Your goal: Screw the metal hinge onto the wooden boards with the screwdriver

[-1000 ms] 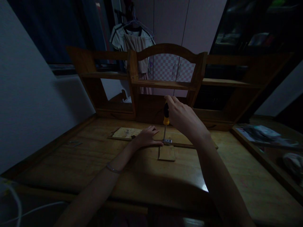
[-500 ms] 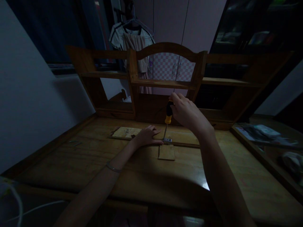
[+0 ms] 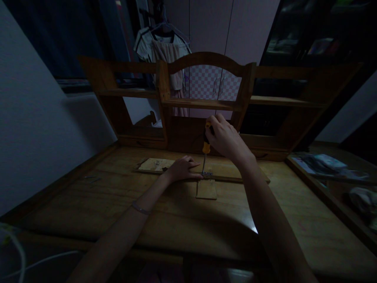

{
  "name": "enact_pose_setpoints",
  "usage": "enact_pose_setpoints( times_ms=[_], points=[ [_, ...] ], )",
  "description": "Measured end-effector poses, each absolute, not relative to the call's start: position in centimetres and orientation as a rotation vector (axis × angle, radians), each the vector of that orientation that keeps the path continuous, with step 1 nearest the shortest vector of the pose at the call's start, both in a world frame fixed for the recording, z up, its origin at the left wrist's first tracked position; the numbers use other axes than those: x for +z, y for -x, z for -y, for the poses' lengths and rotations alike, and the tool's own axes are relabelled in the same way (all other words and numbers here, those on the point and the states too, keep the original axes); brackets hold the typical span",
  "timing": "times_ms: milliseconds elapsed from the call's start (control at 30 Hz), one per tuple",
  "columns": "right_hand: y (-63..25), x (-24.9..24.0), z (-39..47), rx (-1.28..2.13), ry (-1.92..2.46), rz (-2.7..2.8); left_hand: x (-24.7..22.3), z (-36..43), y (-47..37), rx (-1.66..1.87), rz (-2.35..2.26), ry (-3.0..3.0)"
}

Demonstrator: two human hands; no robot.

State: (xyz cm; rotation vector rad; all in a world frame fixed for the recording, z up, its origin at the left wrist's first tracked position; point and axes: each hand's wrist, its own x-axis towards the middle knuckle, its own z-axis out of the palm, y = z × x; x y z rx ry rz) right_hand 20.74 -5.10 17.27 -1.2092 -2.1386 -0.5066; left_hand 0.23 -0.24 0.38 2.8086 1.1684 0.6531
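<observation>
My right hand [image 3: 225, 137] is closed round the black and yellow handle of a screwdriver [image 3: 206, 146]. The screwdriver stands nearly upright, and its shaft runs down to a small metal hinge [image 3: 207, 174]. That hinge lies at the front edge of a long wooden board [image 3: 228, 171], where a small square wooden piece [image 3: 206, 190] adjoins it. My left hand [image 3: 182, 169] rests on the long board just left of the hinge, thumb and fingers stretched out and apart on either side of the screwdriver's tip. Whether the tip sits on a screw is too small to tell.
Everything lies on a wooden desk [image 3: 126, 208]. Thin metal bits [image 3: 93, 179] lie at its left. A wooden shelf unit [image 3: 203, 104] rises along the back. To the right, papers and bags [image 3: 326, 162] sit on a side shelf. A white cable [image 3: 47, 257] hangs at lower left.
My right hand has turned slightly on the screwdriver handle and shifted a little left, and the screwdriver stands a bit more upright. My left hand stays in place.
</observation>
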Motion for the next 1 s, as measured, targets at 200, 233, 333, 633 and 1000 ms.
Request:
enact_pose_setpoints(
  times_ms=[200,233,333,633,1000],
  points=[
    [-20.6,17.0,5.0,-0.497,1.189,2.130,0.3,0.2,-0.3,0.672,-1.170,-2.815],
    [-20.6,16.9,5.1,-0.478,1.195,2.128,0.2,0.1,-0.3,0.672,-1.174,-2.815],
    [-20.6,16.8,5.1,-0.362,1.163,2.157,0.1,0.0,-0.3,0.682,-1.176,-2.814],
    [-22.0,17.3,4.2,-0.157,1.030,2.253,0.1,-0.1,-0.4,0.635,-1.203,-2.806],
    [-21.1,17.4,5.3,-0.314,1.128,2.244,0.6,0.5,-0.4,0.661,-1.163,-2.852]
  ],
)
